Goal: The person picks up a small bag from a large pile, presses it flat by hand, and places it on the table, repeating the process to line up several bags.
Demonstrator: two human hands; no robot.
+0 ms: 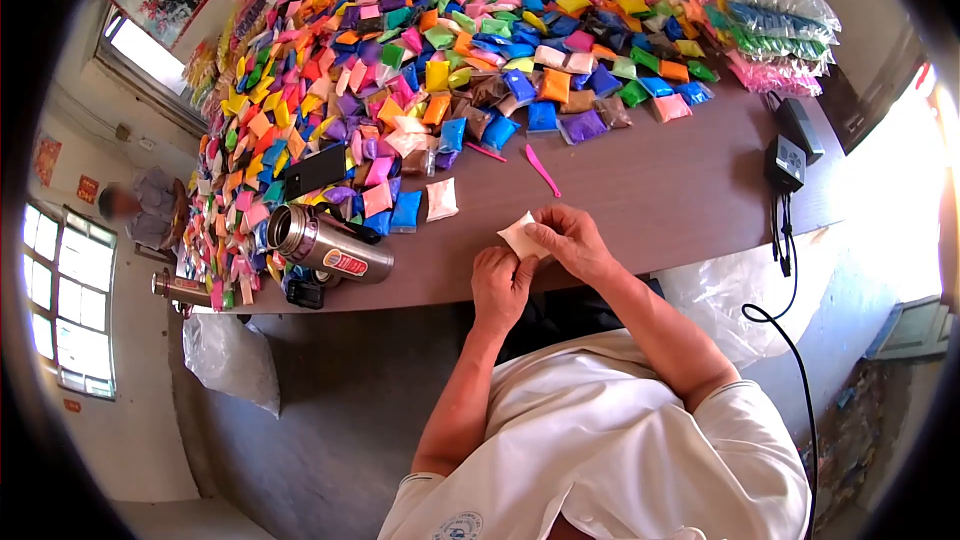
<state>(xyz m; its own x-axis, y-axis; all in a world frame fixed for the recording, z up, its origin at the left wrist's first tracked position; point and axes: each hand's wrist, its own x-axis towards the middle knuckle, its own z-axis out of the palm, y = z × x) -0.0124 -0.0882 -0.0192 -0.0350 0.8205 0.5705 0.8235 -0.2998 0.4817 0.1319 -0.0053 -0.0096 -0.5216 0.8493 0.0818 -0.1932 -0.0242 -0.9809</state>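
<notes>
A small cream-coloured packet [523, 236] is held between both hands over the table's front edge. My right hand [570, 240] pinches its upper right side, and my left hand [502, 285] has its fingers closed at its lower left. Beyond my hands a pink plastic tool [542, 171] lies on the brown table [640, 200], with a second pink piece [486, 152] to its left. A pale packet [441, 199] lies flat to the left of my hands, beside a blue one [406, 211].
Many coloured packets [440, 70] are heaped across the table's far and left parts. A steel flask [335, 250] lies at the front left near a black phone [314, 171]. Black adapters [786, 162] with cables stand at the right. Another person [155, 208] sits at far left.
</notes>
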